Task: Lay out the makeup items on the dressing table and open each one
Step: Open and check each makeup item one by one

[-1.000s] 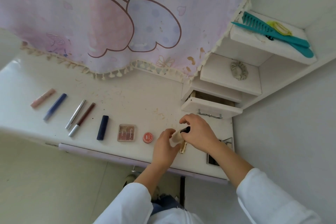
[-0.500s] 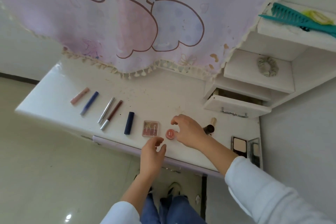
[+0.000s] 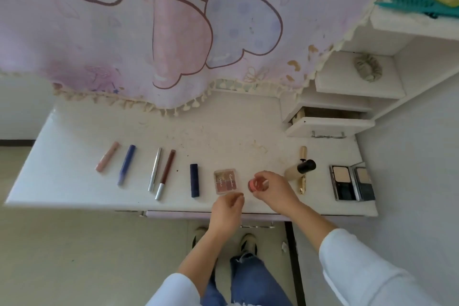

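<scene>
- The right hand [image 3: 275, 191] has its fingers and thumb curled round a small pink pot [image 3: 255, 184]. It holds the pot low over the dressing table [image 3: 74, 194], near the front edge. I cannot tell whether the pot rests on the top or is just off it, nor whether its lid is loosened.
- The left hand [image 3: 227, 208] is just beside the right one, its fingers loosely curled towards the pot. The blur hides whether it pinches anything.
- Laying out looks finished, or nearly so, since the items sit in one row across the table.
- Just beyond the left hand's fingertips lies a flat palette [image 3: 224, 180]. It looks closed, though a clear lid would be hard to make out.
- Further out on the left-hand side are a dark blue lipstick [image 3: 195, 180], a brown pencil [image 3: 166, 174], a silver pen [image 3: 155, 169], a blue tube [image 3: 126, 165] and a pink tube [image 3: 108, 156]. All of them appear capped, so by my reading they are not opened yet.
- Just past the right hand lie a bottle [image 3: 291, 172] with a black cap and a gold tube [image 3: 302, 181]. Whether either has been opened cannot be told.
- Further out on the right-hand side, a powder case [image 3: 352, 182] lies plainly open.
- In my judgement opening is at an early stage, with the pot as the item in hand and most of the row left to do.
</scene>
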The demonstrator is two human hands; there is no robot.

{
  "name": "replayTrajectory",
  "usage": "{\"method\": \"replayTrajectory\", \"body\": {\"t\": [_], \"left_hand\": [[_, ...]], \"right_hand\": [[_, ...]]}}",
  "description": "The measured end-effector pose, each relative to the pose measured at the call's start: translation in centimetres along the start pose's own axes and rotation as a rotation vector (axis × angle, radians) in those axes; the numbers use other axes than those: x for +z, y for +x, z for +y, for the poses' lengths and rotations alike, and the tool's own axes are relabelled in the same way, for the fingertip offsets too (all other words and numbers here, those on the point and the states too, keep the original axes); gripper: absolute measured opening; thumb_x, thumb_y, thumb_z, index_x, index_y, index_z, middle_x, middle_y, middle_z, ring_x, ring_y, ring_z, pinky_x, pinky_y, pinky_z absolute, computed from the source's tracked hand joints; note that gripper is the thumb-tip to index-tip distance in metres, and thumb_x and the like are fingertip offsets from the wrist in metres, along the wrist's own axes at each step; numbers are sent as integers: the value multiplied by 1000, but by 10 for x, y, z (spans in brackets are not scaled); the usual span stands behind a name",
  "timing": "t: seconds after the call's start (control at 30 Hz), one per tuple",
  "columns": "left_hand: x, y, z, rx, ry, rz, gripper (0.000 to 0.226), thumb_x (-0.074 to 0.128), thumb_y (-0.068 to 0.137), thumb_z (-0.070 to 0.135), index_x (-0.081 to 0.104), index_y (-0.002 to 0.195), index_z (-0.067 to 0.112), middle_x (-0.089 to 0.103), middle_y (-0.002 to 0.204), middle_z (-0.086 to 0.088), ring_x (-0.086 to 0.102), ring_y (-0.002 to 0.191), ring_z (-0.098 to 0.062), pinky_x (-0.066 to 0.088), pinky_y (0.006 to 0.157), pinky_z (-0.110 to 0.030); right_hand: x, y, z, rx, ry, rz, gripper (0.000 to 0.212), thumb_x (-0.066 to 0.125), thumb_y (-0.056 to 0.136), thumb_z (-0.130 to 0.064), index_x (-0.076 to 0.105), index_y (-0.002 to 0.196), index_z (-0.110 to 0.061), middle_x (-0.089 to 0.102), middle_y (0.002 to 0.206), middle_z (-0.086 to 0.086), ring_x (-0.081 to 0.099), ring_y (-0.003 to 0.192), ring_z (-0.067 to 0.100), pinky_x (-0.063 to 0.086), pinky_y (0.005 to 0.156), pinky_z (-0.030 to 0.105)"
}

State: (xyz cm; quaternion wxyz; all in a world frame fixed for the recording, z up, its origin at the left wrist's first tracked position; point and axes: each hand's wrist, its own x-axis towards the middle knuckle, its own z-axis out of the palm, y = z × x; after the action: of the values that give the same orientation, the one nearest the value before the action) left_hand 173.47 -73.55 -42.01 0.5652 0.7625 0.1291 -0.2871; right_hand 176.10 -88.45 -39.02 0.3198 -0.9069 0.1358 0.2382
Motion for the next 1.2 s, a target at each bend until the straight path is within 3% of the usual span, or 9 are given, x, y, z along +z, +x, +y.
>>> {"method": "replayTrajectory", "body": {"t": [0.17,0.23,0.33,0.57,0.67,0.77,0.9,1.03,1.2], "left_hand": [[-7,5,20,-144,-390,-73,25,57,93,29,71,93,8,74,89,-7,70,86,-20,56,83,-30],[-9,8,24,-161,-478,-142,30,58,92,36,72,94,10,75,91,-9,71,88,-21,56,84,-31],[-12,10,27,-170,-534,-237,35,59,90,39,72,99,8,75,93,-10,72,90,-21,56,83,-30],[-21,14,37,-173,-710,-403,23,58,92,26,73,97,9,74,94,-7,68,93,-16,51,94,-31],[-23,16,39,-171,-735,-417,22,57,92,23,72,98,8,72,94,-8,67,93,-17,49,98,-33],[-24,18,43,-182,-736,-415,23,58,92,25,71,96,7,68,90,-10,67,88,-17,52,92,-31],[-24,20,47,-176,-740,-415,22,57,92,26,73,90,11,71,88,-6,67,86,-15,52,88,-29],[-24,22,50,-161,-719,-413,25,57,91,25,74,76,14,69,76,-3,66,78,-13,53,82,-27],[-23,26,53,-170,-686,-410,25,58,91,27,74,87,8,67,81,-7,66,78,-14,55,74,-23]], "right_hand": [[-15,-17,-4,36,277,42,44,81,73,-17,66,113,-17,68,103,-5,63,93,11,47,80,17],[-19,-22,-7,18,289,34,44,82,71,-19,66,112,-20,66,105,-7,61,96,10,48,85,22],[-23,-26,-12,-4,318,25,43,82,71,-18,67,111,-21,64,98,-12,56,90,5,44,81,16],[-29,-24,-19,-44,358,14,44,82,71,-24,66,112,-27,65,96,-13,56,92,6,44,83,18],[-32,-22,-24,-80,306,44,36,82,72,-25,69,106,-23,67,95,-13,58,91,5,46,80,19],[-34,-18,-25,-128,246,54,38,81,69,-19,68,104,-27,65,101,-13,57,94,6,38,71,13],[-35,-17,-26,-92,212,69,46,81,70,-30,62,112,-27,62,103,-13,57,97,6,41,73,14],[-38,-17,-27,-105,196,76,33,80,71,-27,67,101,-24,67,97,-12,59,92,6,44,73,14],[-40,-15,-26,-155,178,90,37,78,70,-16,63,102,-26,64,99,-9,58,94,10,42,72,15]]}}
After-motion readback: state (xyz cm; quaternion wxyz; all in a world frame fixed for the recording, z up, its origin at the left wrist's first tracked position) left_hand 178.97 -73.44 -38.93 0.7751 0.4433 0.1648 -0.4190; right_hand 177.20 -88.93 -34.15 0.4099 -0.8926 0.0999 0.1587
